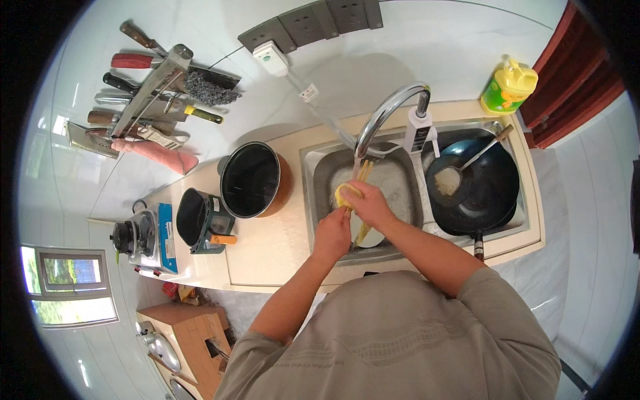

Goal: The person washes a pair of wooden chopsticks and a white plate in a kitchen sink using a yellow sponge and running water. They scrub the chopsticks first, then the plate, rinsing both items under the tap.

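Over the left basin of a steel sink [400,200], my right hand [370,202] grips a yellow sponge [344,194] around a bundle of chopsticks [366,171]. My left hand [334,232] is closed on the same bundle just below the sponge. The chopstick ends stick out above and below my hands. Water runs from the curved chrome faucet [387,112] close above the sponge. A pale round dish [371,239] lies in the basin under my hands, partly hidden.
A black wok [487,200] with a metal ladle [472,159] fills the right basin. On the counter's left stand a dark pot [250,180], an air-fryer-like basket [192,217] and a gas stove [150,240]. A yellow detergent jug [510,87] stands behind right; knives hang on a wall rack [150,92].
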`<move>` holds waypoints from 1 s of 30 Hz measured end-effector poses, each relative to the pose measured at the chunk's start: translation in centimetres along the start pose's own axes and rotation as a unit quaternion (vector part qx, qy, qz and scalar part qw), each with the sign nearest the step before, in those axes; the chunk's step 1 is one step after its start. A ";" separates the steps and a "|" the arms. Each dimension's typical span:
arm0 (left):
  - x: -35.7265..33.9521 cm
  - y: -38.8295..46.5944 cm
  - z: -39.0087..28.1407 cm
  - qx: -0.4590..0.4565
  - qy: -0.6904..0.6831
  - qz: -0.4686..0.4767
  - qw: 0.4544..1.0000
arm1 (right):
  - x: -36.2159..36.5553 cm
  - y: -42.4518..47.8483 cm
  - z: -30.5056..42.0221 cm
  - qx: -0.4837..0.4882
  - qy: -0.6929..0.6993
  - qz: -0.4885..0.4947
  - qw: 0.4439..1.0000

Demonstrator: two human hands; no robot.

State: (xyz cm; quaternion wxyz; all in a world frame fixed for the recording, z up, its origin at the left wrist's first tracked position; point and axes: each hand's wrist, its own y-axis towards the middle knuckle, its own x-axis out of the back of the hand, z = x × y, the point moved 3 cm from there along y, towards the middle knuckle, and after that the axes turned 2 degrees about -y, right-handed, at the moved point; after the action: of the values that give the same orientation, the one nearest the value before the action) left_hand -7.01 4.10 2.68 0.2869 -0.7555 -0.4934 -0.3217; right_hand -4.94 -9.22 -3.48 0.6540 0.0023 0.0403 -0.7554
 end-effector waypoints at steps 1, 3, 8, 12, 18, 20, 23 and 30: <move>0.0 -0.3 0.1 -0.008 -0.008 -0.012 1.000 | 0.8 0.7 -0.5 -0.018 -0.015 -0.023 0.999; -0.6 -0.7 0.9 0.003 -0.032 -0.007 0.999 | 2.3 2.6 -1.2 -0.052 -0.043 -0.071 0.995; -0.2 -1.1 -0.6 0.226 -0.328 0.116 0.910 | 1.2 1.7 -1.2 -0.023 -0.003 -0.047 0.999; -0.9 -0.3 2.1 0.266 -0.531 0.148 0.790 | -0.4 0.8 -2.5 -0.044 0.014 -0.011 0.999; -0.4 -0.7 2.3 0.239 -0.519 0.223 0.790 | 2.1 3.0 -0.2 0.048 -0.111 -0.192 0.974; -0.8 0.0 2.7 0.227 -0.476 0.251 0.812 | 3.2 3.5 0.3 0.041 -0.171 -0.229 0.957; -2.0 2.0 3.6 0.238 -0.437 0.247 0.832 | 5.1 4.5 1.0 0.026 -0.211 -0.153 0.965; -3.2 9.7 -0.3 0.032 -0.152 0.268 0.951 | 6.2 2.9 5.0 0.168 -0.122 -0.112 0.972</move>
State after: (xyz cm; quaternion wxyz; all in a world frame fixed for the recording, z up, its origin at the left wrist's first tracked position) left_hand 0.92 -1.31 -0.75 0.3082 -0.8901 -0.3209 -0.0986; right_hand -2.75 -16.11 1.03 0.5553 0.0158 -0.1675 -0.8145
